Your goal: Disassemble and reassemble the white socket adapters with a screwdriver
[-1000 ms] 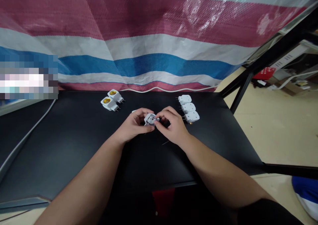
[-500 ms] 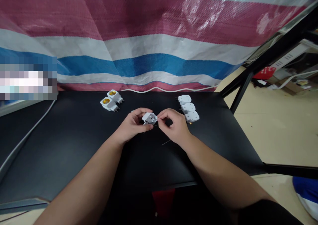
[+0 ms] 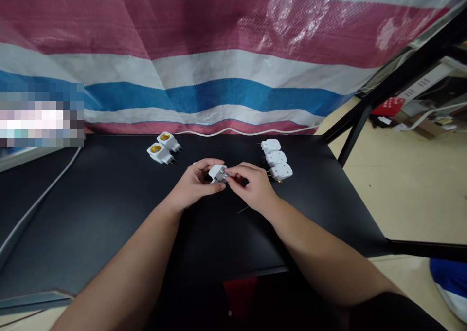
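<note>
A small white plastic housing [image 3: 218, 172] with metal parts showing inside is held by my left hand [image 3: 196, 185], thumb below and fingers above it. The fingertips of my right hand [image 3: 251, 182] are pinched at the housing's right side, on something too small to make out. Two white plug pieces with gold-coloured round sockets [image 3: 159, 151] lie on the black table [image 3: 109, 199], left of my hands. Right of them, three white plug pieces [image 3: 276, 157] sit in a touching row, pins pointing left. A thin dark rod [image 3: 243, 209] lies below my right hand.
A white cable [image 3: 233, 132] runs along the table's back edge before a striped plastic sheet [image 3: 219, 95]. Another cable [image 3: 44, 194] crosses the left side, near a pale-edged object with a pixelated area. Black frame bars [image 3: 359, 121] stand at the right.
My right hand's fingertips have moved slightly left, now over the open side of the white housing. My left hand and the housing have barely moved.
</note>
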{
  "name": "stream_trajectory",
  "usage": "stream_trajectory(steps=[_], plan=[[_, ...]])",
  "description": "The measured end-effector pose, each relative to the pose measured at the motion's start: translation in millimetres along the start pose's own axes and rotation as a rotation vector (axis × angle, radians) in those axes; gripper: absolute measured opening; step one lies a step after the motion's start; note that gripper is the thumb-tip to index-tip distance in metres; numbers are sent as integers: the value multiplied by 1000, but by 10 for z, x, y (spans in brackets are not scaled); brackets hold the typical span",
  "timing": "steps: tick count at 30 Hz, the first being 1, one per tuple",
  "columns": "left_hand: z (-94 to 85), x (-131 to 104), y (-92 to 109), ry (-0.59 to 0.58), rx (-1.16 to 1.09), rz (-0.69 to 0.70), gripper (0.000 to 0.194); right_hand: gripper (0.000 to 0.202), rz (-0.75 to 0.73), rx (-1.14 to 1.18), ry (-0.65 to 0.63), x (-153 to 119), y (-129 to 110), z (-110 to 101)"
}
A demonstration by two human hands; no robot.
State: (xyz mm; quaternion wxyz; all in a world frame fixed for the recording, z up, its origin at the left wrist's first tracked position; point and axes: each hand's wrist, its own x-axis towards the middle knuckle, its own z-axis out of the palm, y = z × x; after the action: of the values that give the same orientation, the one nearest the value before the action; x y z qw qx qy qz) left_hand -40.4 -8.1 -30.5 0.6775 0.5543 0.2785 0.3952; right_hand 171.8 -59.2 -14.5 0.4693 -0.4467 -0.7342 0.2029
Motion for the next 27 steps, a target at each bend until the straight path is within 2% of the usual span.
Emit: stream_trajectory(steps=[7,14,19,23,27], plan=[[18,-13,1,-5,29,4,59,9,30,1,-8,10,-30,1],[43,-17,8,-14,93,34,59,10,71,4,-36,17,-44,-6],[14,-12,58,64,139,72,58,9,121,72,-33,41,-6,-59],[-50,-23,102,187,137,179,54,10,196,86,-205,48,38,-109],[-32,-26,88,234,119,203,54,17,147,-89,-341,42,69,-116]])
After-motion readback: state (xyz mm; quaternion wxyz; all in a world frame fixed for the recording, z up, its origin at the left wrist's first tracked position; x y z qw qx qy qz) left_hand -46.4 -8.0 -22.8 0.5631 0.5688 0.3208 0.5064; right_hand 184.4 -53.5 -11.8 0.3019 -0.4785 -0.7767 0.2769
